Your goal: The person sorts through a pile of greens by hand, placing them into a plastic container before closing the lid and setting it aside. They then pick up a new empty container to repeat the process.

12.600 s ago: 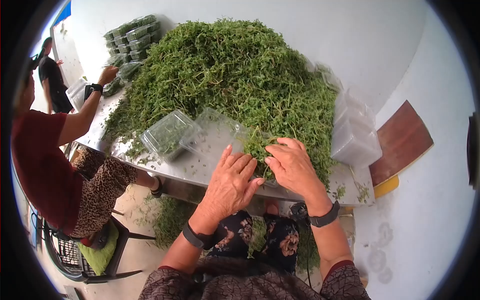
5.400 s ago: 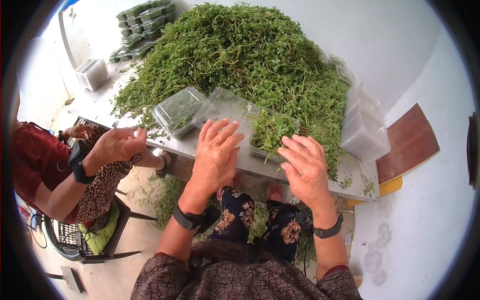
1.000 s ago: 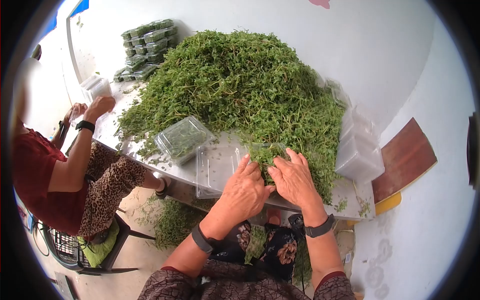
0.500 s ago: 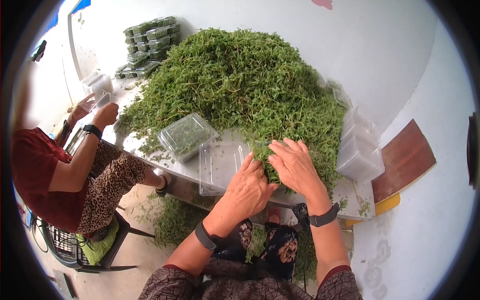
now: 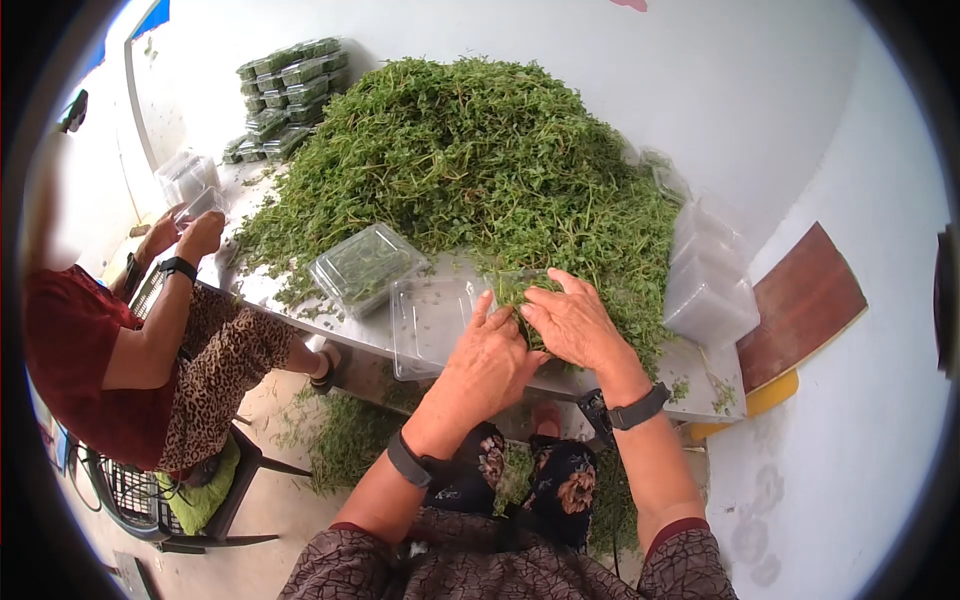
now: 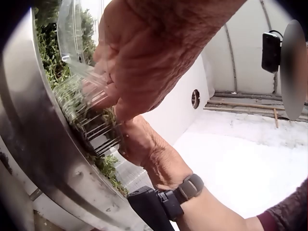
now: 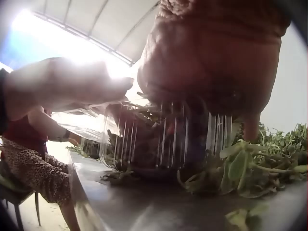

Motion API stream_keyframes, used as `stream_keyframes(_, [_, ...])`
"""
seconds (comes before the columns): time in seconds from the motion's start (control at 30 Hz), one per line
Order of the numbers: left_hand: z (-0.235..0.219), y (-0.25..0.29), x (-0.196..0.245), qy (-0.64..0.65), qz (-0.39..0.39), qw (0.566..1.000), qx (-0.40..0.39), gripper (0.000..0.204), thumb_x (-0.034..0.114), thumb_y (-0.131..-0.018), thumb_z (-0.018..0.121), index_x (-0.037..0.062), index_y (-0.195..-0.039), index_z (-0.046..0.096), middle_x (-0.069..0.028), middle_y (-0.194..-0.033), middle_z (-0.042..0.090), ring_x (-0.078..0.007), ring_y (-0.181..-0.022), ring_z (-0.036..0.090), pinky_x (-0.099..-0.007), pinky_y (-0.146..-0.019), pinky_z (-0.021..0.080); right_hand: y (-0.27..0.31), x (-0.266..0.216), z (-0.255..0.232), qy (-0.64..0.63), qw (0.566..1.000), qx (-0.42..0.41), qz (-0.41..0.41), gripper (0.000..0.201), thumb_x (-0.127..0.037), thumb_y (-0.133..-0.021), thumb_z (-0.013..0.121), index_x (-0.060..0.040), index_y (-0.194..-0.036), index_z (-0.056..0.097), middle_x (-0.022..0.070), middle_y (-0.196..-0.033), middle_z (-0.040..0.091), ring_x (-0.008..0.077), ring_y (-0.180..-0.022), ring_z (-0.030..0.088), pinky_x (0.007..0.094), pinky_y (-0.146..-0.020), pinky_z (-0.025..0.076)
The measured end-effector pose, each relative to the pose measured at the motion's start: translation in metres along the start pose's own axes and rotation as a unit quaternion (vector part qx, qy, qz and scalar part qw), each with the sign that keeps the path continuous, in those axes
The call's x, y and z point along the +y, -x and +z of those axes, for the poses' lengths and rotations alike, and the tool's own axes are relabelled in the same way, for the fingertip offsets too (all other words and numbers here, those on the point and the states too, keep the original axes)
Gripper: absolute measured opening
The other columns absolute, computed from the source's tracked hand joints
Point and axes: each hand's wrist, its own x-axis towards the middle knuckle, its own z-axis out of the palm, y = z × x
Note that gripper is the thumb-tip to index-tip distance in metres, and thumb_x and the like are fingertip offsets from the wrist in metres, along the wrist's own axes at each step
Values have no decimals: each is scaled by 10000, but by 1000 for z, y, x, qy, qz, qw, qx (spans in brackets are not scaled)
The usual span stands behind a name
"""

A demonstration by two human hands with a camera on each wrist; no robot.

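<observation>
A clear plastic clamshell box [image 7: 166, 137] filled with leafy green stems [image 5: 512, 290] sits at the table's front edge, its ribbed wall showing in both wrist views. Its lid [image 5: 432, 325] lies folded open to the left. My left hand [image 5: 490, 360] reaches over the box's left side, fingers pressing at the greens. From the right, my right hand [image 5: 580, 330] lies over the box with its fingers down on the greens. The two hands are close together and hide much of the box in the head view.
A large heap of greens [image 5: 470, 160] covers the metal table [image 6: 29, 110]. A closed filled box [image 5: 368, 268] stands left of the lid. Nested empty boxes [image 5: 710, 285] stand right, filled boxes [image 5: 290, 90] at back left. Another person [image 5: 110, 340] sits at left handling a clear box.
Earlier my hands were lifted apart from the box; now both are at its greens. In the last second they make only small movements there. The seated person has drawn a clear box closer.
</observation>
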Motion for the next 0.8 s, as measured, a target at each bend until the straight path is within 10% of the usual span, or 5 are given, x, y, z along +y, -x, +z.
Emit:
stream_keyframes(0.33, [-57,48,-15,-28,-80,990,116,242,117,-806,700,34,-1032,686,-191,-1280,588,-308,-1278,498,-506,-1145,260,38,1,-35,-191,970,137,62,423,-335,-1007,455,-25,-1260,590,183,-1324,565,335,-1234,516,408,-1067,359])
stream_keyframes(0.5, [-60,88,-31,54,-190,962,190,352,-4,-813,655,6,-1161,601,-228,-1357,516,-381,-1221,531,-490,-1025,416,83,-6,-18,-269,934,188,143,469,-341,-1008,457,23,-1290,549,215,-1327,555,325,-1247,522,374,-1050,391])
stream_keyframes(0.8, [-49,100,-29,99,-200,960,166,511,-54,-815,607,28,-1311,515,-226,-1411,463,-401,-1173,559,-397,-921,499,116,-30,0,-146,952,256,82,352,-145,-932,576,-31,-1264,597,176,-1331,555,343,-1255,495,432,-1046,399])
